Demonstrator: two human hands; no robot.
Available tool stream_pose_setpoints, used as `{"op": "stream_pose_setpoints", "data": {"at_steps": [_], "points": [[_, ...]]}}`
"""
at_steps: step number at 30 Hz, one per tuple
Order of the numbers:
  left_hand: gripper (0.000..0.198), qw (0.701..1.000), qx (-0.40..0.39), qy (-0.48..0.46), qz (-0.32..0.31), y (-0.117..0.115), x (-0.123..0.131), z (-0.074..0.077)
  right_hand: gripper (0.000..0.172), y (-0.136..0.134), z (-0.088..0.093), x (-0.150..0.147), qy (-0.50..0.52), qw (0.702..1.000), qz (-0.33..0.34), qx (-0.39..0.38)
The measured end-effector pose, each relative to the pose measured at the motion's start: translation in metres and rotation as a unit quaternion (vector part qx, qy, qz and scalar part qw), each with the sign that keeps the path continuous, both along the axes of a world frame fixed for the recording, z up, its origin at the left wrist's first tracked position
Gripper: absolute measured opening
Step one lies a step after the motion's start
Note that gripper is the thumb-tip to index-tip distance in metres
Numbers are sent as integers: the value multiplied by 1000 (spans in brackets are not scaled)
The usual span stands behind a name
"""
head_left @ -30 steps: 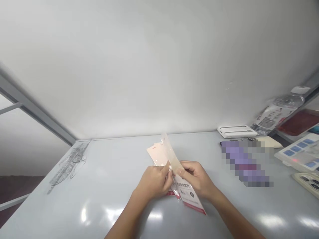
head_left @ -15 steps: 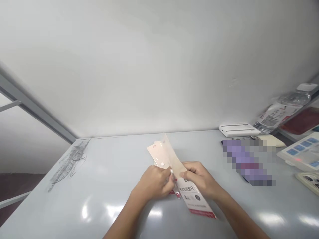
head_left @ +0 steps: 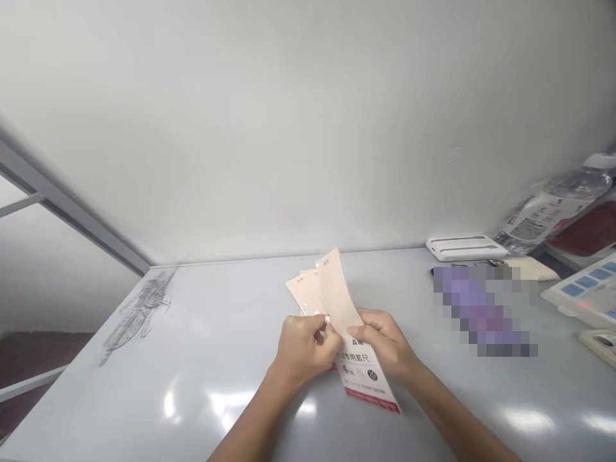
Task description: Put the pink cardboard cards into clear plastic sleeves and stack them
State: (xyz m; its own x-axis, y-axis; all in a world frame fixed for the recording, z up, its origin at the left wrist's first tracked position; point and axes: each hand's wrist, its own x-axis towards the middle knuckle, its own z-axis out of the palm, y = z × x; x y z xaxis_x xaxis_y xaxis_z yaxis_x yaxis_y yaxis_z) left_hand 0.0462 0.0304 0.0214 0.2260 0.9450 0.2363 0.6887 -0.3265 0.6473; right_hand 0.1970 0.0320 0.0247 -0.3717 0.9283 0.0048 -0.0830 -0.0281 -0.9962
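Observation:
My right hand (head_left: 387,340) is closed on the right edge of a flat ruler-set packet (head_left: 363,372), its thumb on the front. The packet is tilted, with a cream upper part, a white printed label and a red band at the bottom. At the packet's left edge, my left hand (head_left: 308,343) pinches a small white piece (head_left: 328,319) between thumb and forefinger; whether it is joined to the packet I cannot tell. Behind and to the left, more cream packets (head_left: 305,289) lie on the table, partly hidden by my left hand and the held packet.
On the right of the grey table (head_left: 231,314) are a white device with two grey strips (head_left: 464,248), a blurred-out purple item (head_left: 474,308), a plastic bottle (head_left: 553,208), a case with blue compartments (head_left: 587,289) and a phone (head_left: 601,340). A white wall (head_left: 289,128) rises behind.
The held packet has turned more upright, its face more toward me and its lower end further left. My left hand's pinch on the white piece has risen slightly.

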Motion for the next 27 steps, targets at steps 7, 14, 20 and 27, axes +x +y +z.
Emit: {"op": "stream_pose_setpoints", "data": {"at_steps": [7, 14, 20, 27], "points": [[29, 999, 5, -22, 39, 1, 2, -2, 26, -1, -5, -4, 5, 998, -32, 62], [31, 997, -7, -27, 70, 1, 6, -2, 30, 0, -14, -5, -6, 997, -52, 64], [30, 999, 16, -17, 45, 4, 2, -4, 26, 1, -14, -5, -13, 993, -65, 92], [26, 996, 71, 34, -50, 10, -9, -6, 15, 5, -3, -6, -56, 984, -45, 164]]}}
